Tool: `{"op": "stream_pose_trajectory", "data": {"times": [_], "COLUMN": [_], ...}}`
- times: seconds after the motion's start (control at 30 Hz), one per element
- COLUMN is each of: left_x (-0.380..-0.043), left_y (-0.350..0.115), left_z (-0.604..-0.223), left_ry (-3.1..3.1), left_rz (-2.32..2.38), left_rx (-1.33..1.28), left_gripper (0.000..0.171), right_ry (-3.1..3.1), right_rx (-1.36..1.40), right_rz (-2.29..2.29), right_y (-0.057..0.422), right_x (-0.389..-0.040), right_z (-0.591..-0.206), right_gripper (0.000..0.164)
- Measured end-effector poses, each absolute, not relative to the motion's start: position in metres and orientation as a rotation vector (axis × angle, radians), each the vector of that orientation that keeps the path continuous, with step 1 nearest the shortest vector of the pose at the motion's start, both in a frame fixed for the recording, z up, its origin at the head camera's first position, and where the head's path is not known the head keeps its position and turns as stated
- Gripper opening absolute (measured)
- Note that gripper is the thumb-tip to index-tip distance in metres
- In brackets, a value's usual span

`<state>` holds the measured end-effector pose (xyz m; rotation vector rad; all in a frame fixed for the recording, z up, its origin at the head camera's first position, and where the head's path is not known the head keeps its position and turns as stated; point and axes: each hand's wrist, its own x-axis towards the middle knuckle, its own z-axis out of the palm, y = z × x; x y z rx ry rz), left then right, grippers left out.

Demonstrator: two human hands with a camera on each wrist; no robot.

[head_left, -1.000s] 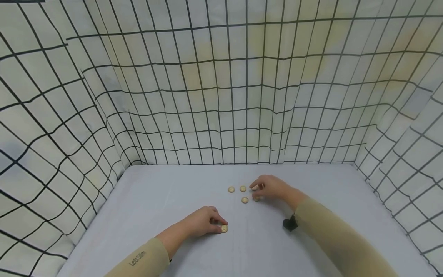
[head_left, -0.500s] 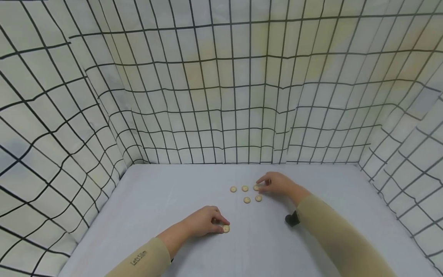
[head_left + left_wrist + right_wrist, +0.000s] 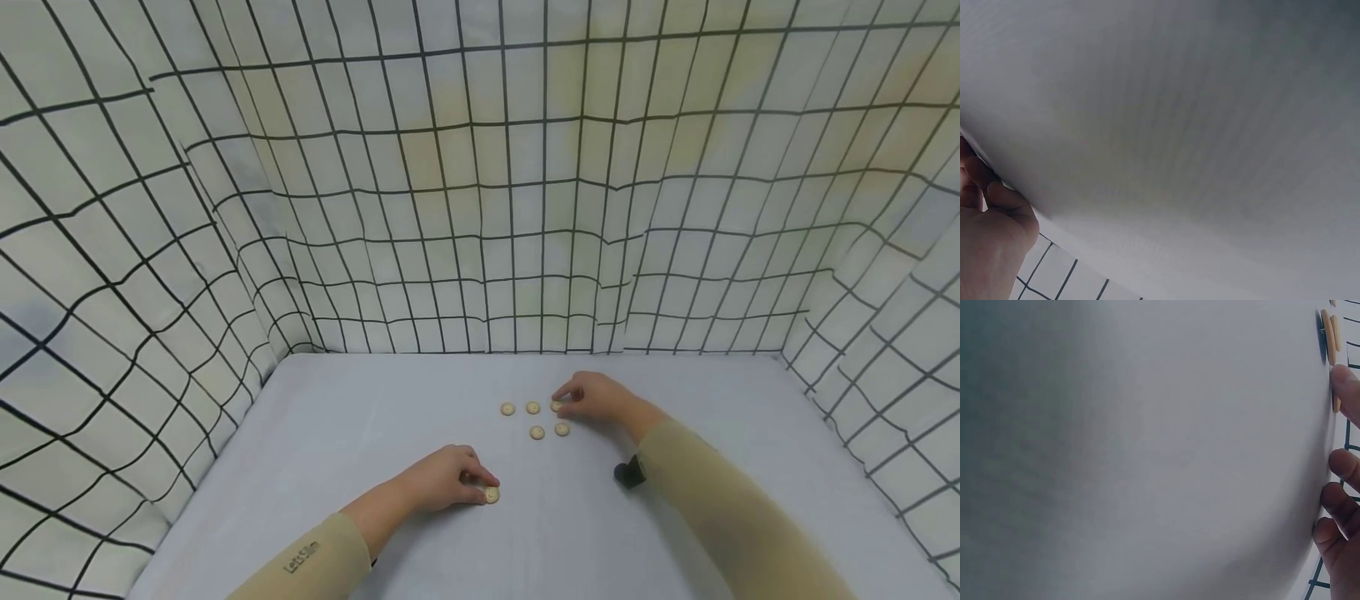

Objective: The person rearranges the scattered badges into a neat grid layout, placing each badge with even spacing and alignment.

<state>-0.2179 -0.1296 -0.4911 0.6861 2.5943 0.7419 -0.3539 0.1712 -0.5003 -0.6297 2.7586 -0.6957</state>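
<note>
In the head view, my left hand (image 3: 442, 478) pinches a round pale wooden button (image 3: 491, 495) between thumb and forefinger, low over the white table. Farther off and to the right, my right hand (image 3: 600, 398) has thumb and forefinger around another button (image 3: 556, 406), which lies at the right end of the back row. Beside it in that row are a middle button (image 3: 532, 407) and a left button (image 3: 507, 409). Two more, a front left button (image 3: 537, 432) and a front right button (image 3: 562, 429), lie nearer. The right wrist view shows buttons (image 3: 1329, 337) edge-on by the fingertips (image 3: 1341, 376).
A white cloth covers the table (image 3: 360, 417). White walls with a black grid (image 3: 450, 208) enclose it at the back and both sides. A small black device (image 3: 628, 472) sits under the right wrist.
My right hand has shifted back from the front right button, uncovering it, and its fingertips are now at the back right button. The left hand keeps its place and its button.
</note>
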Motion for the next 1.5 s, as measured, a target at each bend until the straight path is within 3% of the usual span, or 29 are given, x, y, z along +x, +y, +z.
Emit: {"op": "stream_pose_trajectory", "data": {"times": [0.73, 1.23, 1.5], "left_x": [-0.215, -0.214, -0.213], "left_y": [-0.128, -0.122, -0.119], "left_z": [-0.490, -0.487, -0.485], "left_ry": [2.696, 2.768, 2.750], "left_rz": [0.560, 0.436, 0.370], "left_rx": [0.836, 1.005, 1.034], "left_gripper": [0.027, 0.018, 0.025], "right_ry": [2.757, 2.761, 2.767], "right_rx": [-0.649, -0.617, -0.612], "right_rz": [-0.713, -0.701, -0.680], "right_y": [0.171, 0.171, 0.170], "right_x": [-0.354, -0.352, -0.351], "right_z": [-0.502, -0.500, -0.500], "right_gripper": [0.020, 0.021, 0.021]}}
